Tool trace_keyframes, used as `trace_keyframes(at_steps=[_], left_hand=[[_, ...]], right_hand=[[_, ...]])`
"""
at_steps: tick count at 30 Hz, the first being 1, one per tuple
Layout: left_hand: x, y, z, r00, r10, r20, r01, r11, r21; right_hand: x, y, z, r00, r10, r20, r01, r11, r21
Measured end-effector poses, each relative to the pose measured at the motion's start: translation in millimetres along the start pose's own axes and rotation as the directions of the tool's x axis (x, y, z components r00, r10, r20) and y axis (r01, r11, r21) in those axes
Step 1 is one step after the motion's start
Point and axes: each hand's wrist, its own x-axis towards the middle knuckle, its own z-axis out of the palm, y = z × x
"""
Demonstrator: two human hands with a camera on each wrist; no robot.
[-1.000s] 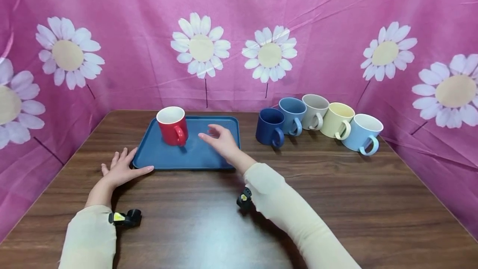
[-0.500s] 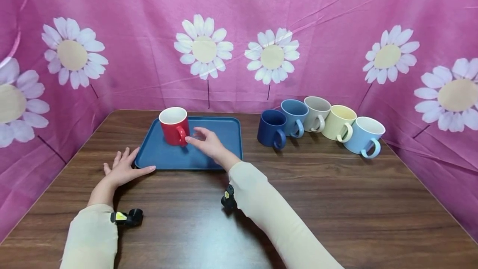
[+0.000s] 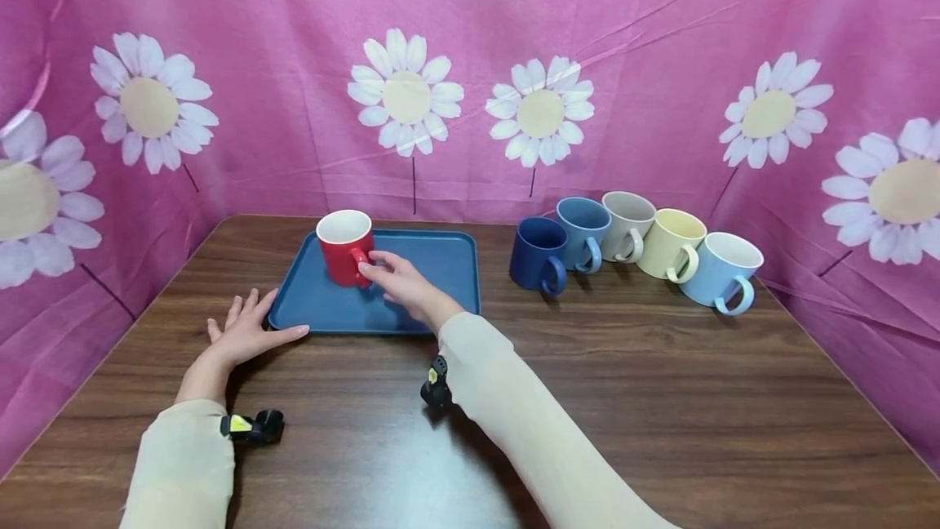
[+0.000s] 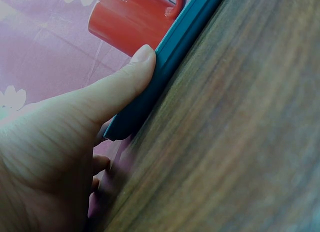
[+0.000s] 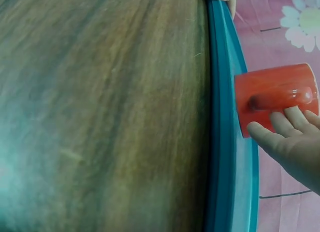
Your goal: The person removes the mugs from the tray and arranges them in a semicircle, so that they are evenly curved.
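Observation:
A red mug [image 3: 343,250] with a white inside stands upright on a blue tray [image 3: 441,300], its handle [image 5: 280,99] facing the right hand. My right hand [image 3: 400,282] is right at that handle, thumb and fingers reaching toward it. In the right wrist view the fingertips [image 5: 292,112] overlap the handle's side, with the thumb a little apart from them. My left hand [image 3: 246,337] rests at the tray's near left corner, fingers spread. Its thumb [image 4: 142,59] lies along the tray's rim in the left wrist view.
To the right of the tray stand several mugs: navy [image 3: 536,255], mid-blue [image 3: 583,227], grey [image 3: 624,223], pale yellow [image 3: 668,243] and light blue [image 3: 716,272]. All sit on a brown wooden table [image 3: 661,398]. A pink flowered cloth [image 3: 470,170] hangs behind it.
My right hand has moved left across the tray to the red mug's handle. The left hand stays at the tray corner, and the mug stands where it was.

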Motion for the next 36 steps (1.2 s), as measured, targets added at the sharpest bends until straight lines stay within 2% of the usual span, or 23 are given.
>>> trace_keyframes(at_steps=[5, 9, 13, 15, 20, 26, 28, 34, 36], left_hand=[[-0.2, -1.1, -0.7, 1.000, 0.001, -0.002, -0.001, 1.000, 0.000], [-0.2, -0.8, -0.9, 1.000, 0.001, -0.001, -0.001, 1.000, 0.004], [-0.2, -0.8, -1.1, 1.000, 0.001, 0.001, -0.001, 1.000, 0.006], [-0.1, -1.1, -0.7, 1.000, 0.000, 0.003, 0.000, 1.000, 0.007], [0.4, -1.6, 0.4, 1.000, 0.000, 0.006, 0.000, 1.000, 0.009], [0.1, -0.3, 0.5, 1.000, 0.005, 0.006, -0.005, 1.000, 0.010], [-0.7, -0.5, 0.3, 1.000, 0.007, 0.005, -0.007, 1.000, 0.013], [-2.0, 0.2, 0.3, 1.000, 0.018, 0.008, -0.018, 1.000, 0.020], [-1.4, 1.0, 0.6, 1.000, 0.021, 0.011, -0.021, 1.000, 0.021]], right_hand=[[2.2, 0.9, 2.3, 0.999, -0.018, -0.027, 0.018, 1.000, 0.004], [-0.3, 3.7, 1.1, 0.993, -0.062, -0.097, 0.059, 0.998, -0.033], [-4.7, 8.0, -1.9, 0.968, -0.158, -0.193, 0.143, 0.986, -0.087], [-6.6, 11.1, -3.9, 0.953, -0.182, -0.241, 0.164, 0.982, -0.094], [-12.1, 14.9, -10.0, 0.933, -0.176, -0.314, 0.146, 0.982, -0.115], [-19.9, 15.0, -15.5, 0.923, -0.198, -0.330, 0.145, 0.973, -0.178], [-22.2, 15.7, -16.1, 0.923, -0.188, -0.336, 0.142, 0.977, -0.157], [-29.6, 18.0, -18.9, 0.921, -0.130, -0.368, 0.138, 0.990, -0.003], [-32.8, 18.9, -21.6, 0.917, -0.119, -0.379, 0.134, 0.991, 0.011]])
